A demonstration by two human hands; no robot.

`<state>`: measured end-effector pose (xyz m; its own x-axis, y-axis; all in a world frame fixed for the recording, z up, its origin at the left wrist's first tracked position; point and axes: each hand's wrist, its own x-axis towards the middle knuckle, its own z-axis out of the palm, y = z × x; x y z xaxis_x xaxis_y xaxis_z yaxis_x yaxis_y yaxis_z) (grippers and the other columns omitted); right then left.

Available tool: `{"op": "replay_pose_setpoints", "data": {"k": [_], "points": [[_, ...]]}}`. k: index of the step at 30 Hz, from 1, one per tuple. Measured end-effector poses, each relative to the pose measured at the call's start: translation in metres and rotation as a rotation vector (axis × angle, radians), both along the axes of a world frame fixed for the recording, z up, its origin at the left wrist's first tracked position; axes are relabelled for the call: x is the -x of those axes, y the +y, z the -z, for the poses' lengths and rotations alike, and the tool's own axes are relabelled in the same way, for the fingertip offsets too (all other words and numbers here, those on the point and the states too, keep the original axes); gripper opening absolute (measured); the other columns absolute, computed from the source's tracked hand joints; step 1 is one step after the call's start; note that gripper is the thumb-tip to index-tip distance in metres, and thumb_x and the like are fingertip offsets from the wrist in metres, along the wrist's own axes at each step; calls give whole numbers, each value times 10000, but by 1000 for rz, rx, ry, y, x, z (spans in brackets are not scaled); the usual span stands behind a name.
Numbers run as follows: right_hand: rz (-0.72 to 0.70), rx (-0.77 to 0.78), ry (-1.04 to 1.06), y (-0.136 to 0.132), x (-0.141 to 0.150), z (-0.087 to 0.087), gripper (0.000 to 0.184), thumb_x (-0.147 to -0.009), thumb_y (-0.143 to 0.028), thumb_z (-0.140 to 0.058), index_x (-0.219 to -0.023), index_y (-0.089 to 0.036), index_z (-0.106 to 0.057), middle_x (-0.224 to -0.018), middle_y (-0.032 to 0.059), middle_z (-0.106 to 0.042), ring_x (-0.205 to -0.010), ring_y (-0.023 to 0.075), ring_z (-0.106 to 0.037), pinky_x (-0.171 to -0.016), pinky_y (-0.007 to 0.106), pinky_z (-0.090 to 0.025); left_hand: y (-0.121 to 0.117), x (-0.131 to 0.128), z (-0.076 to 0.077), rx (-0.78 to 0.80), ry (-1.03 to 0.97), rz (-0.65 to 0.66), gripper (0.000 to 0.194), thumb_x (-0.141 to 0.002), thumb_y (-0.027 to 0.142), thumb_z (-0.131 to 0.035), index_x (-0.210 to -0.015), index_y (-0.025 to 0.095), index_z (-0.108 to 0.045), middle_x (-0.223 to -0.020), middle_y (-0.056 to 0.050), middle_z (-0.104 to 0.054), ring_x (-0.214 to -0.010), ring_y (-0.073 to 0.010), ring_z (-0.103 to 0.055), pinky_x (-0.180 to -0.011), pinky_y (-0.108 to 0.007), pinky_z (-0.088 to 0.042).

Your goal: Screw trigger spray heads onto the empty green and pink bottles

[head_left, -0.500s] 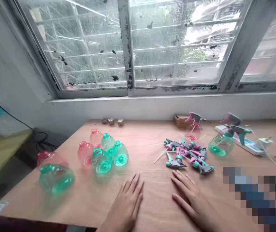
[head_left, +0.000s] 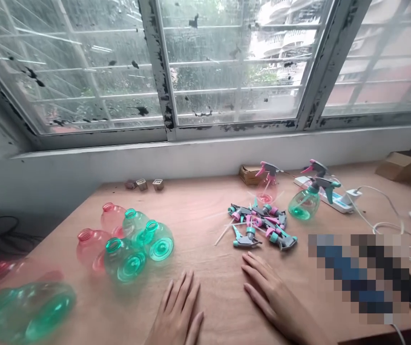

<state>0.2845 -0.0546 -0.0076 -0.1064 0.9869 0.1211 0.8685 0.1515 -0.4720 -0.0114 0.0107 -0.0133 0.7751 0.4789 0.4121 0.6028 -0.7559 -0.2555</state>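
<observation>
My left hand (head_left: 178, 312) lies flat and open on the wooden table (head_left: 205, 215), fingers stretched forward, holding nothing. My right hand (head_left: 272, 297) also rests flat and open, just below a pile of grey, pink and teal spray triggers (head_left: 259, 225). To the left lies a cluster of clear green and pink bottles (head_left: 130, 239) without tops. A larger green bottle (head_left: 29, 311) and a pink one (head_left: 4, 273) lie at the near left corner. An assembled green spray bottle (head_left: 308, 201) and a pink one (head_left: 267, 184) stand at the back right.
A white power strip (head_left: 335, 199) with cables runs along the back right. A cardboard box (head_left: 401, 165) sits at the far right, a small brown box (head_left: 249, 173) by the wall. Small cubes (head_left: 148, 184) lie near the wall. A window fills the background.
The view has swung to the right and slightly down; everything sits further left in the picture. Both hands stay flat on the table.
</observation>
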Motion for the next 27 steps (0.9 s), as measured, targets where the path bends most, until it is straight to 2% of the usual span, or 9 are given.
{"op": "replay_pose_setpoints", "data": {"k": [6,8,10,12,15,18,20,22,27], "points": [[15,-8,66,-3,-2,-1,423,-1034,-380,-464,-1406,-194,-546,-1600,99,-420,-1489,289,-348,-1220,511,-361,2,-1,6,10,-4,7,519,-986,300,-507,-1488,176,-461,-1554,-91,-482,-1431,-268,-394,-1246,-372,-51],[4,-47,90,-5,-3,0,383,-1031,-362,-479,-1368,-203,-564,-1570,107,-461,-1465,289,-391,-1205,495,-393,-1,-2,0,57,-21,18,531,-993,286,-505,-1506,174,-427,-1575,-86,-451,-1475,-261,-329,-1262,-393,43],[-6,-94,101,-7,-3,0,325,-1029,-318,-484,-1315,-204,-588,-1506,123,-521,-1411,286,-462,-1173,470,-440,-1,-2,-15,111,-109,5,544,-1004,215,-473,-1535,174,-362,-1608,-95,-389,-1524,-266,-236,-1266,-461,82],[-16,-130,107,-9,-2,-1,270,-1027,-278,-486,-1260,-207,-602,-1439,132,-561,-1349,283,-520,-1131,445,-482,5,0,-37,92,-319,2,585,-1003,175,-464,-1561,180,-287,-1639,-131,-308,-1547,-310,-168,-1271,-537,-2],[-30,-164,105,-11,1,-5,237,-1020,-250,-500,-1236,-213,-588,-1392,131,-572,-1306,285,-540,-1107,444,-490,26,6,-72,85,-629,-90,637,-1010,258,-513,-1577,227,-225,-1634,-127,-305,-1540,-346,-189,-1260,-582,-167],[-38,-180,101,-12,2,-8,231,-1021,-241,-502,-1238,-213,-575,-1377,128,-567,-1292,282,-537,-1105,442,-482,50,9,-92,222,-630,-189,762,-985,398,-559,-1596,254,-127,-1642,-142,-265,-1527,-410,-189,-1205,-650,-262],[-42,-188,99,-13,2,-9,223,-1021,-244,-505,-1230,-215,-577,-1370,126,-566,-1283,281,-540,-1098,440,-484,61,6,-96,279,-560,-215,815,-953,448,-609,-1590,268,-133,-1597,-178,-331,-1471,-463,-296,-1125,-688,-356],[-50,-193,97,-14,1,-7,216,-1019,-253,-514,-1222,-220,-579,-1369,121,-566,-1278,279,-544,-1091,435,-488,68,0,-95,250,-559,-200,782,-945,428,-624,-1570,245,-192,-1509,-201,-431,-1390,-473,-405,-1085,-685,-390],[-68,-193,96,-14,-2,-6,228,-1017,-276,-526,-1237,-228,-569,-1386,115,-556,-1292,274,-535,-1100,430,-478,56,-20,-91,201,-626,-125,595,-965,350,-605,-1479,223,-333,-1284,-139,-566,-1199,-367,-555,-1079,-591,-412]]}}
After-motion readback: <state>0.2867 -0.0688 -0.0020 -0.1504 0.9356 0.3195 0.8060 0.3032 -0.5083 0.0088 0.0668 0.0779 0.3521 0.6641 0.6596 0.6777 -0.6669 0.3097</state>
